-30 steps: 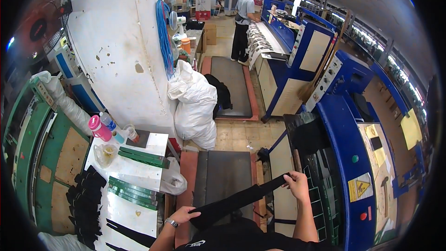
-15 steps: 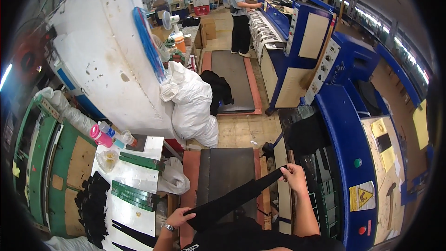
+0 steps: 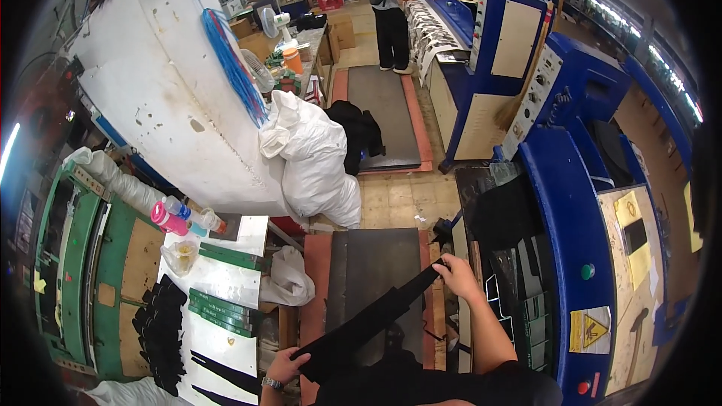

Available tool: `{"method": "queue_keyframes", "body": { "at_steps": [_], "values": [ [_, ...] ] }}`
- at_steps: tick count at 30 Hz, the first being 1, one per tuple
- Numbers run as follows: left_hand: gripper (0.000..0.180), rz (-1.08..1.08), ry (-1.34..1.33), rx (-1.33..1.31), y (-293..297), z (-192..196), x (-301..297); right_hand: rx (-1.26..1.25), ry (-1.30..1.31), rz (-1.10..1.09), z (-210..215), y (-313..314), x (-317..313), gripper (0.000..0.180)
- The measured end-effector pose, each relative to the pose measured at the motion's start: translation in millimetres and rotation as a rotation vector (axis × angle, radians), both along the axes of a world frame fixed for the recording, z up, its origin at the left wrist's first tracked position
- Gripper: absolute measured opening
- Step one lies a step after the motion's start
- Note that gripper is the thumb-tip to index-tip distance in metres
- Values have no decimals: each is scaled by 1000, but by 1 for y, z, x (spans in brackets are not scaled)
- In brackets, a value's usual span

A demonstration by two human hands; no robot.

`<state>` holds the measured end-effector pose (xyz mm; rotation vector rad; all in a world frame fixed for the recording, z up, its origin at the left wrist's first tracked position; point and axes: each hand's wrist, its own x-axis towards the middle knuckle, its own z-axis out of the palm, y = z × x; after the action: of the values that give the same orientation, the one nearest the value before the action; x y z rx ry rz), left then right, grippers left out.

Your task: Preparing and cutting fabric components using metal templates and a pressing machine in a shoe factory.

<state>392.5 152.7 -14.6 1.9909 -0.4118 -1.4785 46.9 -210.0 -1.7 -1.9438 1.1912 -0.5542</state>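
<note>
A long strip of black fabric (image 3: 361, 314) stretches slantwise between my two hands, above the dark floor mat. Its lower left end is pinched in my left hand (image 3: 287, 367), beside a wristwatch. The upper right end is gripped by the thumb and fingers of my right hand (image 3: 457, 277), which is higher and farther out. To the left, a white table (image 3: 226, 274) carries a heap of black fabric pieces (image 3: 159, 331), two dark strips near its front, and green bars (image 3: 219, 311).
At my right stands a blue machine (image 3: 560, 233) with buttons and a warning label; a hammer (image 3: 638, 331) lies on its board. White sacks (image 3: 320, 158) lean against a pillar (image 3: 173, 98). A green machine (image 3: 75, 271) is far left. Another person (image 3: 387, 15) works at a blue machine ahead.
My right hand has moved a little left and up, and my left hand has shifted slightly left and down. The black strip stays held between them. The view has turned slightly.
</note>
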Motion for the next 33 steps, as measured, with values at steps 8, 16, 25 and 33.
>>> {"method": "queue_keyframes", "body": {
  "at_steps": [8, 16, 25, 33],
  "values": [
    [34, 221, 66, -177, 78, -26, 14, 101, -84, 150, 18, 22, 61, 18],
    [40, 278, -457, -346, 218, -55, -9, 147, -20, 586, 46, 97, 203, 19],
    [23, 909, -166, -413, 323, -101, -42, -125, 36, 1042, 63, 206, 397, 13],
    [23, 1289, 120, -558, 331, -152, -63, -165, 35, 1500, 56, 346, 595, 21]
  ]
}}
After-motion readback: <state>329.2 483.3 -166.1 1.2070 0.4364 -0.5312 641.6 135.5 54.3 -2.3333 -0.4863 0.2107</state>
